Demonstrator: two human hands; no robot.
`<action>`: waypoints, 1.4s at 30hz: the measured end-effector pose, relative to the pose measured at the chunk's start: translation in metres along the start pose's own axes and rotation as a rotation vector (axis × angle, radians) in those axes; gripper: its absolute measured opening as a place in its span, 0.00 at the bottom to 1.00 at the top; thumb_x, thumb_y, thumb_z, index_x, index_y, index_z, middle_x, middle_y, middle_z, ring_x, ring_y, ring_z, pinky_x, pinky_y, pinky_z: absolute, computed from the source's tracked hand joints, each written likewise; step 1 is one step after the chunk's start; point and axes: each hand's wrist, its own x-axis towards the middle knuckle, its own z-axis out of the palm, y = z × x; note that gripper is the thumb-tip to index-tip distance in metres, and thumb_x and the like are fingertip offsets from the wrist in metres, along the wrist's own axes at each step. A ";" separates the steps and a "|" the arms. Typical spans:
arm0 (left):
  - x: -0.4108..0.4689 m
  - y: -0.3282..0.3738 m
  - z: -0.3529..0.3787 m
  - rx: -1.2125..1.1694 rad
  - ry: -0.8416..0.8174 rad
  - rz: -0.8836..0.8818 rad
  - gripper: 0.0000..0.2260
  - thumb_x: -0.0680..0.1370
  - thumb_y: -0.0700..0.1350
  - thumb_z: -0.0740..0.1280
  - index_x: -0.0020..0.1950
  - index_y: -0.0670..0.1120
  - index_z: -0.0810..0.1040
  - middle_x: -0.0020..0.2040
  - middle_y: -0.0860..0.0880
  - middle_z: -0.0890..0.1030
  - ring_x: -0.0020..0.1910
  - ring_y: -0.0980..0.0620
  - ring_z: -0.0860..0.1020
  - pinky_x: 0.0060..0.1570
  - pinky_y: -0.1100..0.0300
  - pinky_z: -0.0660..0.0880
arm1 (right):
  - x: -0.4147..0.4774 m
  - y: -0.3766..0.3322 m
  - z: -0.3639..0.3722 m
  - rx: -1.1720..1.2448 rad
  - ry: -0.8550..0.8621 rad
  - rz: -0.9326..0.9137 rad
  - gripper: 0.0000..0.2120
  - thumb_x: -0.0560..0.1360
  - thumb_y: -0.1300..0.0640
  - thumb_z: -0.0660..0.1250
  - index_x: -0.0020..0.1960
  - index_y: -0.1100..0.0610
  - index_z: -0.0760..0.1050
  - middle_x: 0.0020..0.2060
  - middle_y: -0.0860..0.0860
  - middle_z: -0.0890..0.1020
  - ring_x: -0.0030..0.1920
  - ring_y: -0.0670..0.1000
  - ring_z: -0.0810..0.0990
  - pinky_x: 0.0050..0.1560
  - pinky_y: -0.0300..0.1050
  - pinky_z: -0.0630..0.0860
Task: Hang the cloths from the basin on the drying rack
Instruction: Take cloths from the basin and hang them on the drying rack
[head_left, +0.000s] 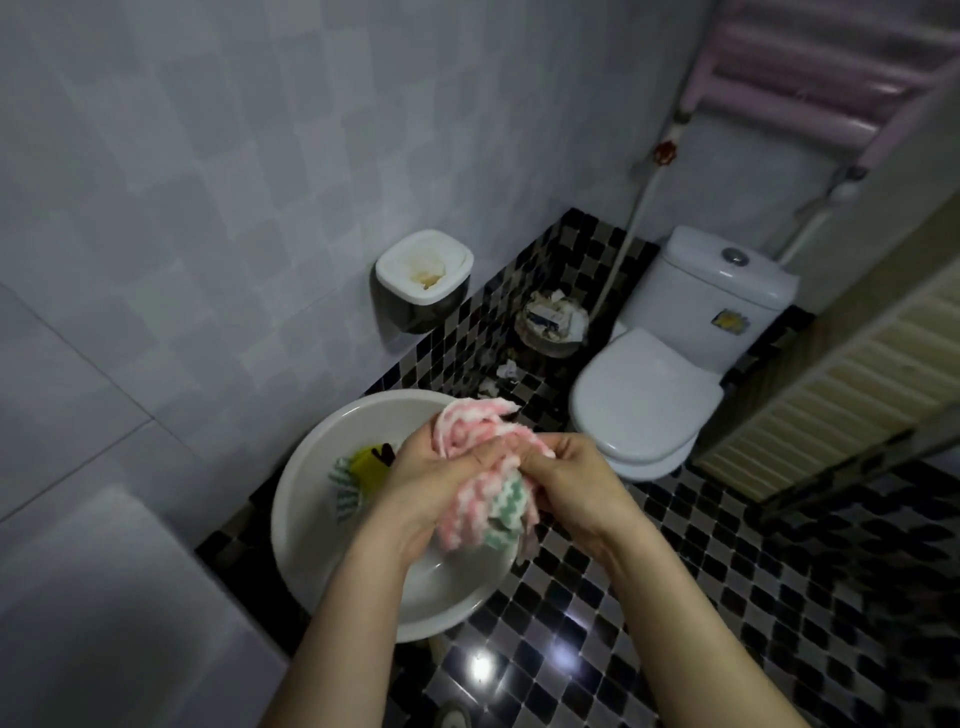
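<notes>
One white basin (291, 499) on the floor. Directly above it, the left hand (431, 478) and right hand (571, 483) both curl their fingers tight round one pink-and-white cloth (467, 431), with one green-and-white cloth (506, 501) wadded in. Inside the basin are two more cloths: one striped cloth (343, 491), one yellow cloth (370, 465). One pink rack (810, 78) hangs high beyond the basin, to the right.
</notes>
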 end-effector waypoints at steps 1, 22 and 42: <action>-0.004 0.004 0.011 0.007 0.030 -0.005 0.11 0.72 0.41 0.74 0.54 0.45 0.80 0.47 0.44 0.86 0.47 0.45 0.85 0.48 0.51 0.82 | -0.008 -0.005 -0.007 0.019 0.008 -0.006 0.17 0.77 0.54 0.66 0.47 0.70 0.79 0.42 0.65 0.84 0.42 0.60 0.83 0.47 0.50 0.80; -0.079 -0.007 0.160 0.521 -0.302 0.428 0.12 0.68 0.39 0.77 0.46 0.47 0.77 0.41 0.53 0.80 0.40 0.56 0.79 0.38 0.60 0.79 | -0.170 -0.008 -0.133 0.123 0.382 -0.208 0.11 0.77 0.58 0.68 0.49 0.67 0.81 0.37 0.59 0.84 0.34 0.54 0.79 0.34 0.42 0.76; -0.135 -0.062 0.306 0.681 -0.463 0.279 0.19 0.74 0.44 0.68 0.24 0.50 0.69 0.25 0.51 0.72 0.27 0.53 0.70 0.33 0.59 0.67 | -0.338 0.006 -0.244 -1.087 0.620 -0.123 0.08 0.73 0.51 0.69 0.47 0.55 0.79 0.43 0.50 0.81 0.47 0.51 0.79 0.50 0.52 0.78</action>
